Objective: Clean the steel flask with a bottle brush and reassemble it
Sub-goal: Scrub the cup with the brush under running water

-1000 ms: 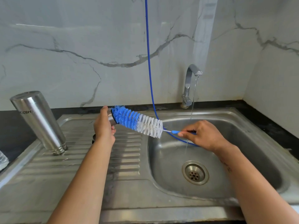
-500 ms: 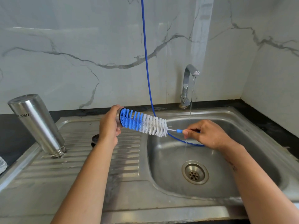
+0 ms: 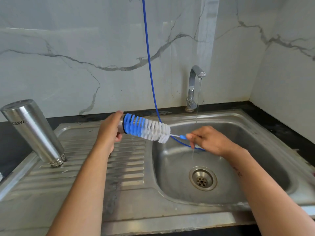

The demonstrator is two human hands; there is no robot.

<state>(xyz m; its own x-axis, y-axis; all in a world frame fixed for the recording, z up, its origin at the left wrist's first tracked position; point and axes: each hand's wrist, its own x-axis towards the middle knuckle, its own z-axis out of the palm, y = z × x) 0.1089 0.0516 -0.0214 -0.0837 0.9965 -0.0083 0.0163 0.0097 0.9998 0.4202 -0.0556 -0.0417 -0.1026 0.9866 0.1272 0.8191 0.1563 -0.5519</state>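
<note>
Sink [image 3: 255, 126] – fingers [image 3: 190, 136] pinch brush [image 3: 148, 129] handle.

One flask [image 3: 34, 132], one brush [image 3: 147, 128], perhaps one cap [image 3: 121, 126].

A thin stream of water [image 3: 197, 103] is running from the steel tap [image 3: 193, 87] into the sink basin [image 3: 255, 133], falling near the drain [image 3: 202, 178], against a marble wall [image 3: 85, 48].

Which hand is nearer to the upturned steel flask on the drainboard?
Left. The left hand is over the drainboard, right of the steel flask; the right hand is farther away, over the sink basin.
</note>
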